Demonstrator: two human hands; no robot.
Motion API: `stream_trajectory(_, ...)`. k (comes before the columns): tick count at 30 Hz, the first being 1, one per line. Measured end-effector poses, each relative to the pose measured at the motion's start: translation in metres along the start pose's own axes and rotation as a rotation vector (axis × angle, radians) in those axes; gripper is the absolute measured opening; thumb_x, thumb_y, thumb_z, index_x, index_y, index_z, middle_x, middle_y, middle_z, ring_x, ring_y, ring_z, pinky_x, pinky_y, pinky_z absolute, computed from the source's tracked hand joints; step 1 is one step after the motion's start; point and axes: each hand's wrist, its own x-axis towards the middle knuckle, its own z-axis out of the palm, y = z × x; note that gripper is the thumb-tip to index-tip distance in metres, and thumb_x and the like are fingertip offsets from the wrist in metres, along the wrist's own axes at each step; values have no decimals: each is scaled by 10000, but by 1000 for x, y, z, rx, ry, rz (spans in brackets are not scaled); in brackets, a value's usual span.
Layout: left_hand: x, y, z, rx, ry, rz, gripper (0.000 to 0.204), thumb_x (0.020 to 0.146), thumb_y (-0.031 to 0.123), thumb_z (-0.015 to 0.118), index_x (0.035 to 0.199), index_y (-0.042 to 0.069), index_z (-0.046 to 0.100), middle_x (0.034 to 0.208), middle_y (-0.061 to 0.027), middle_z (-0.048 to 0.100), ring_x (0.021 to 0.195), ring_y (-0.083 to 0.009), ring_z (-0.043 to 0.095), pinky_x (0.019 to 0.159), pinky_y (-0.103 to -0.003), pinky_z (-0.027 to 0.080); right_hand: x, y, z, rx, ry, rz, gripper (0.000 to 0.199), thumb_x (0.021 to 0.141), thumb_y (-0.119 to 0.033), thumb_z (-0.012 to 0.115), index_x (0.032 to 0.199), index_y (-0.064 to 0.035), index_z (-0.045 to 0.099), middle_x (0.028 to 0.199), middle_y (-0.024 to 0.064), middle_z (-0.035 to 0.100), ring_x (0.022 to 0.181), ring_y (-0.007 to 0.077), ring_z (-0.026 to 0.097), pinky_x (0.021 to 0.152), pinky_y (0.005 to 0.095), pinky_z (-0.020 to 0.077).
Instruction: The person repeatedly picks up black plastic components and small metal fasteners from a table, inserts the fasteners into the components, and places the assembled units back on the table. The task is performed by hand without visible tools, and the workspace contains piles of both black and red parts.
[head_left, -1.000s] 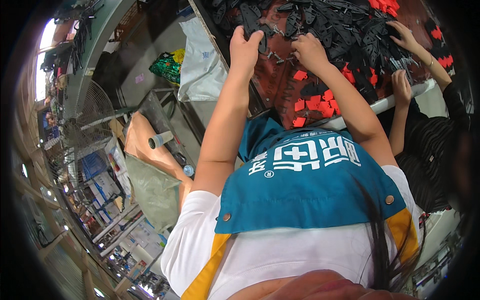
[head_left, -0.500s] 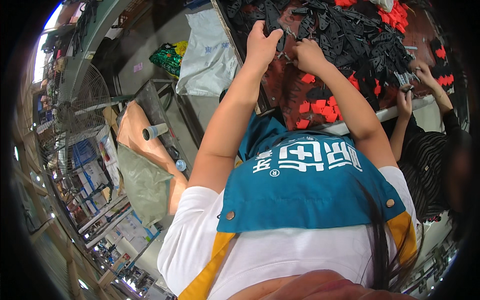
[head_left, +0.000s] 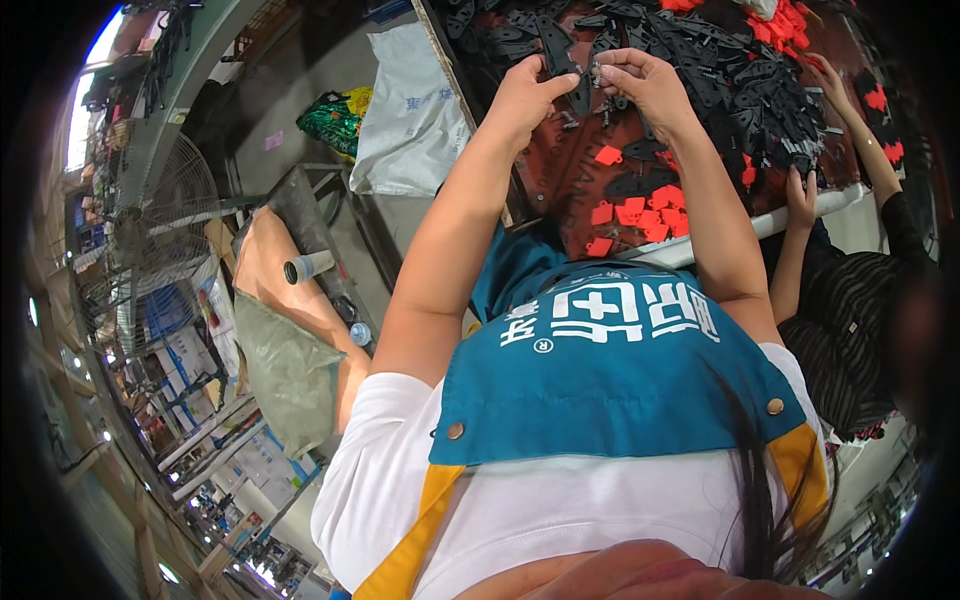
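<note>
- While both arms are stretched over the worktable [head_left: 800, 215], a flat black plastic part [head_left: 583, 88] is pinched between the left hand [head_left: 525, 92] and the right hand [head_left: 648, 85], which are brought close together.
- The part is held above the pile of black parts [head_left: 740, 70].
- If the grip is loosened, the part could probably be dropped among the red clips [head_left: 630, 212] and lost.

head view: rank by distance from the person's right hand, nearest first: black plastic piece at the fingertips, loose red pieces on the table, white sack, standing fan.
From the right hand:
1. Black plastic piece, pinched at the fingertips, between both hands.
2. Red pieces, on the table just below the hand, toward the person.
3. White sack, off the table's left edge, beyond the left hand.
4. Standing fan, far left by the shelving.
</note>
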Motion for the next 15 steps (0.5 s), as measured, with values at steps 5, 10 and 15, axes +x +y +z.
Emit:
stream_trajectory(5,0,-2,3,-58,-11,151,380,709,79,752,1014,14,534,869,-38,609,766,-107,584,661,-251,485,-5,-1,15,111,-13,-23,256,851,-110,622,1077,5,588,886,53,647,756,103,602,658,202,451)
stream_trajectory(10,1,0,4,9,34,216,350,692,22,728,965,-2,511,802,-57,626,695,-126,607,635,-248,505,-4,3,16,133,-18,10,229,830,-108,641,1031,-10,594,856,36,630,737,87,572,679,209,451)
stream_trajectory(15,-4,7,6,-95,16,144,311,701,5,694,945,-10,502,746,-78,630,637,-152,624,584,-255,518,-10,-6,11,-19,-101,-100,138,853,-96,614,979,-50,583,831,-35,585,704,29,515,624,181,403)
